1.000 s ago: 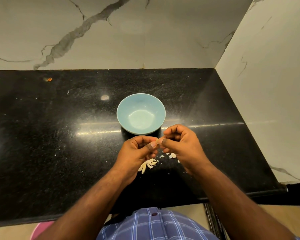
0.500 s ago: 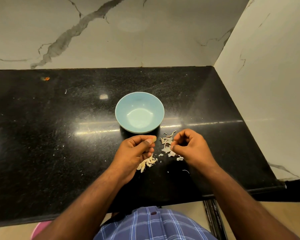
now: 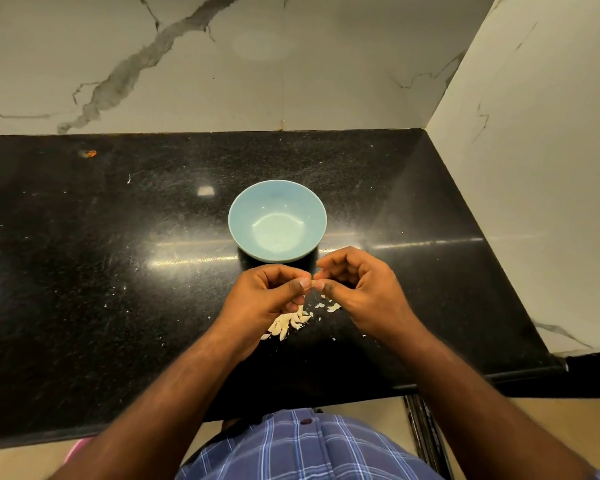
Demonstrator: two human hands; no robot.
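1. Head view, the hands: the left hand (image 3: 269,301) and the right hand (image 3: 359,292) are meeting just above the black counter (image 3: 118,271), fingertips nearly touching each other.
2. Head view, the grip: both hands are pinching one small pale piece (image 3: 315,284) between them. The left hand is holding it with thumb and forefinger, its other fingers curling under. The right hand is gripping the other end, its remaining fingers arching above. The piece is too small to tell what it is.
3. Head view, where the piece is: it is hanging in the air between the two thumbs, just in front of the near rim of the blue bowl (image 3: 257,209) and above the scattered peel.
4. Head view, the counter: a pile of pale peelings (image 3: 288,323) is lying under the left hand, and a few loose flakes (image 3: 330,308) are lying just beside the right hand.
5. Head view, the surroundings: the bowl is standing upright near the middle of the counter. A veined marble wall (image 3: 291,81) is rising behind it, and an orange speck (image 3: 90,153) is sitting far off to the left. A plaid shirt (image 3: 309,448) is showing at the bottom edge.
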